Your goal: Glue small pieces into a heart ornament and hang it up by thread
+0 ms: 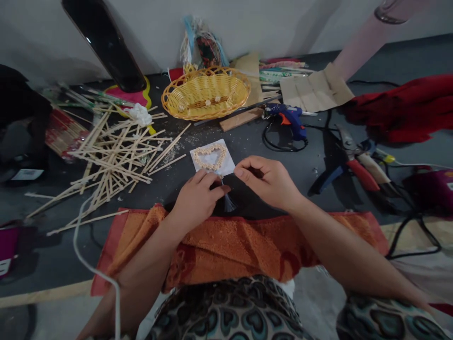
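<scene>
A heart outline made of small pale pieces lies on a white square of paper in front of me. Just below it, my left hand is closed with bent fingers at the top of a grey-blue tassel, whose strands hang out past the thumb. My right hand is in a pinch at the paper's right corner. What sits between its thumb and index finger, if anything, is too small to make out.
Loose thin wooden sticks are heaped at left. Behind the paper stands a yellow woven basket, with a blue glue gun to its right. Pliers lie farther right. An orange towel covers the near edge; a white cable crosses at left.
</scene>
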### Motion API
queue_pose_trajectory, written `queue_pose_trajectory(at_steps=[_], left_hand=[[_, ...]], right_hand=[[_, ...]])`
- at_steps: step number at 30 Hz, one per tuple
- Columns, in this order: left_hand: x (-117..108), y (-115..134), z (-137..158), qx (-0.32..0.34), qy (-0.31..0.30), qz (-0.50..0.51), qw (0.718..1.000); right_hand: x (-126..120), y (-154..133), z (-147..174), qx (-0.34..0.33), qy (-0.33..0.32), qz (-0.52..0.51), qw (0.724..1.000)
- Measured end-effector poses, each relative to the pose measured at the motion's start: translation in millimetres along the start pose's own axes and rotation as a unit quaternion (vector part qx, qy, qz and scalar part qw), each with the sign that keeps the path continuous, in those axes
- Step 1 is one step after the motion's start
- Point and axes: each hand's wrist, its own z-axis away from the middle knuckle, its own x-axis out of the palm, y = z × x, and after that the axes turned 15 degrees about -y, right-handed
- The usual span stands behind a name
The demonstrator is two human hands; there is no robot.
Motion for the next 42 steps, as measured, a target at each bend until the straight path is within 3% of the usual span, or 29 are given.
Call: queue_pose_trajectory(at_steps=[6,11,15,23,29,38,42], left_hand=[[2,-6,-8,-0.018,0.06,0.107,0.992],[-1,-9,-12,-0.152,0.17,0.224,0.948],[4,-11,-16,-0.208,0.2,0.28,0.916],[4,-10,-20,-0.218,0.208,0.344,0.889],[3,-11,-22,-0.203,0.229,0.401,0.864],[-7,-6,-6,-0.143,0.167,0.33,0.918],[-8,-8,1,-0.187,0.159,0.284,0.927]], right_hand=[[-3,6,0,-0.002,0.003,-0.026,1.0],[-6,7,1,-0.001,-0.001,-0.035,0.999],[-7,8,1,-0.004,-0.008,0.004,1.0],[-1,22,-3,-0.021,-0.022,0.129,0.991],[4,24,-5,-0.024,-0.04,0.151,0.987],[-3,27,-5,-0.017,-0.029,0.171,0.985],[-14,28,-3,-0.005,0.004,0.212,0.977]])
